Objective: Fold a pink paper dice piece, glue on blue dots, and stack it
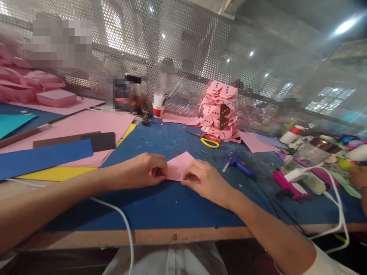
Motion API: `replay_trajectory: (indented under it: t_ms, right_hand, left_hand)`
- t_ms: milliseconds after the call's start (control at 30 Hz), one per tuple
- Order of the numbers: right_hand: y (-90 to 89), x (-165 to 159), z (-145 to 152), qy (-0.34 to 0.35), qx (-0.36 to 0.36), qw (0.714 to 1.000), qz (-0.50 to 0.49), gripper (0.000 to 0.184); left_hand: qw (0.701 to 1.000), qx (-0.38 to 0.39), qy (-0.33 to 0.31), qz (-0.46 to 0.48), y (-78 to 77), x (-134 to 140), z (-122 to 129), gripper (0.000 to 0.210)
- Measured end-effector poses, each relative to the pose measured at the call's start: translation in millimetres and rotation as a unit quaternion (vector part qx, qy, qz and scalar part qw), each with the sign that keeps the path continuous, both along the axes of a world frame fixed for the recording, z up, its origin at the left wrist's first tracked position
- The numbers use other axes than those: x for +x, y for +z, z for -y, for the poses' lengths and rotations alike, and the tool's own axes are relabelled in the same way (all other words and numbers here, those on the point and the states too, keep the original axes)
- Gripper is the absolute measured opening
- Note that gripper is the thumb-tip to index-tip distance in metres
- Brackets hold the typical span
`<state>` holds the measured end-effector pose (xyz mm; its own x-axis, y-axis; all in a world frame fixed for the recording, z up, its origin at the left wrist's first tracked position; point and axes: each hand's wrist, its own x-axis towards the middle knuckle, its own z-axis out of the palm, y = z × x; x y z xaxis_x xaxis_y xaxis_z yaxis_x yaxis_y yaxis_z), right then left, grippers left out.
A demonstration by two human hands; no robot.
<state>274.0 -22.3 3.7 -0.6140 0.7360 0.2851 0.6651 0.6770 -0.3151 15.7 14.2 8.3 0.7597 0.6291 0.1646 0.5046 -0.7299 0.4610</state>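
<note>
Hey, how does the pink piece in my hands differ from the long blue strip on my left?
The pink piece is smaller; the blue strip is much longer. Your left hand and right hand hold the pink piece; the blue strip lies untouched. Both look thin.

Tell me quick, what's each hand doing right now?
Left hand: closed, holding the pink paper at its left side.
Right hand: closed, holding the pink paper at its right side.
</note>
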Motion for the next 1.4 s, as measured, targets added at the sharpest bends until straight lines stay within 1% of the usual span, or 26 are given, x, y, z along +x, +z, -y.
replay_trajectory:
  t_ms: [133,400,567,767,1067,1167,1400]
  right_hand:
    - [2.3,0.7,0.5,0.017,0.009,1.0,0.009,0.006]
    - [14.2,7.7,5.6,0.022,-0.021,0.999,0.042,0.006]
    - [17.1,12.4,5.0,0.018,-0.036,0.998,0.052,0.009]
    - [18.8,15.9,2.2,0.02,-0.06,0.997,0.048,0.009]
    - [22.7,23.4,1.9,0.006,-0.077,0.996,0.053,0.014]
    - [25.2,25.8,2.4,-0.004,-0.082,0.995,0.057,0.012]
    - [26.5,38.9,7.8,-0.019,-0.08,0.994,0.07,0.013]
  left_hand:
    - [1.0,0.008,-0.001,-0.006,-2.4,-2.2,-1.8,0.016]
    - [1.0,-0.019,0.004,-0.017,4.4,-1.2,1.3,0.016]
    - [0.999,-0.039,0.022,-0.03,7.1,-2.6,0.5,0.014]
    - [0.999,-0.044,0.016,-0.02,8.3,-3.1,0.0,0.014]
    - [0.999,-0.038,0.017,-0.032,6.0,-5.8,-0.5,0.013]
    - [0.999,-0.036,0.017,-0.034,5.4,-5.9,-0.9,0.013]
    - [0.998,-0.036,0.023,-0.038,5.1,-5.8,-2.0,0.012]
